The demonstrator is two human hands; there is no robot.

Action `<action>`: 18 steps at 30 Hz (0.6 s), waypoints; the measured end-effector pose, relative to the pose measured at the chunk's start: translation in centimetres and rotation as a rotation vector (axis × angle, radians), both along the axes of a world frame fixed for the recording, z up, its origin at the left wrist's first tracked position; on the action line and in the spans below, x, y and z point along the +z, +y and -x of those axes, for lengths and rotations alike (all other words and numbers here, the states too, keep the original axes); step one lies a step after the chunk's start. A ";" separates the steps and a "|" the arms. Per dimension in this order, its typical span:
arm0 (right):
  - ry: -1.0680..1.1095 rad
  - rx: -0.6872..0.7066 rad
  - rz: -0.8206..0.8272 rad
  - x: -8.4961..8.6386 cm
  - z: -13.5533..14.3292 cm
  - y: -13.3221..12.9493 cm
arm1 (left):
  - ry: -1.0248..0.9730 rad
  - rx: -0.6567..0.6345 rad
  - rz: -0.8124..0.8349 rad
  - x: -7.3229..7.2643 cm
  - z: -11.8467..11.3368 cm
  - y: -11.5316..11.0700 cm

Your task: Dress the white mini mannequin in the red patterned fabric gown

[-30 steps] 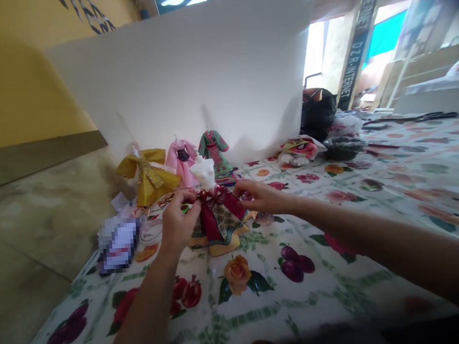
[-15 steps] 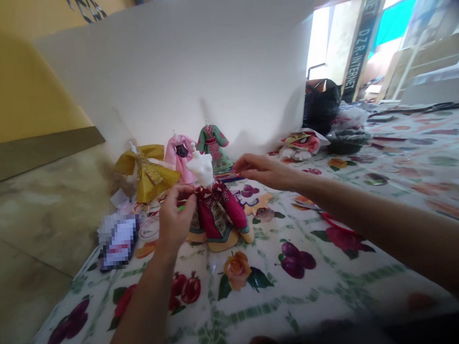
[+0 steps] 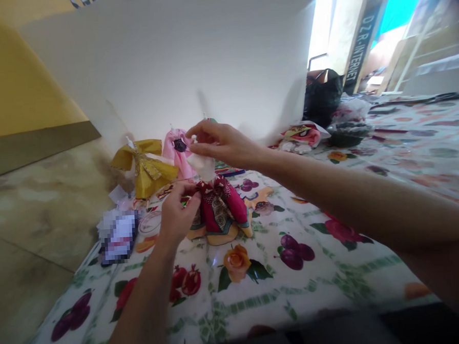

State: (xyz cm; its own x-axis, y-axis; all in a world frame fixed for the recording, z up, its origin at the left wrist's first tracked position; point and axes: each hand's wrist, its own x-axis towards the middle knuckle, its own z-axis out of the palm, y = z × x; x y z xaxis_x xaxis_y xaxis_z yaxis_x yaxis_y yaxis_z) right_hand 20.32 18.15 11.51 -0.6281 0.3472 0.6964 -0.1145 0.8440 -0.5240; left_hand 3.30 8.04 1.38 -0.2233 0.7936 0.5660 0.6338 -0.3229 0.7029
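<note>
A small white dress form (image 3: 204, 168) stands upright on the table, with a crimson and patterned doll dress (image 3: 221, 208) gathered round its lower part. My left hand (image 3: 180, 213) pinches the dress's left edge at waist height, thumb against fingers. My right hand (image 3: 224, 144) is at the top of the form, thumb and fingers curled about its neck knob. That hand hides part of the form's shoulders and most of a green doll dress (image 3: 211, 120) behind. Farther back stand a pink doll dress (image 3: 174, 154) and a yellow doll dress (image 3: 148, 168).
A floral tablecloth (image 3: 274, 293) covers the table. A white board (image 3: 208, 55) rises behind the dresses. Left lies a blurred-out packet (image 3: 119, 237). At the back right are bundled fabric in plastic (image 3: 302, 137) and a black bag (image 3: 321, 98).
My right hand has moved left from beside the dress form to its neck knob. My left hand keeps its pinch on the crimson dress. The camera view has shifted slightly.
</note>
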 end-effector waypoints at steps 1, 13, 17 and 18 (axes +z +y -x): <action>-0.012 -0.008 -0.001 0.1 0.3 0.0 | 0.028 -0.001 0.012 0.0 0.0 0.0; 0.029 -0.275 0.006 3.4 -0.1 2.4 | -0.082 0.151 -0.172 0.3 0.4 0.2; 0.086 -0.307 -0.014 3.8 -0.1 3.1 | -0.045 0.157 -0.175 0.2 0.5 0.2; 0.113 -0.308 -0.006 3.9 -0.2 3.3 | -0.040 0.162 -0.183 0.2 0.6 0.2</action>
State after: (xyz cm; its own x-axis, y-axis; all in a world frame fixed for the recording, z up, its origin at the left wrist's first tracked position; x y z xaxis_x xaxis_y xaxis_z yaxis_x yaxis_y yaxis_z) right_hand 20.48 21.44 15.46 -0.4128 0.5045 0.7584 0.0893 0.8510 -0.5175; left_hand 2.72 8.26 1.56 -0.3643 0.6311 0.6849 0.6605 -0.3433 0.6677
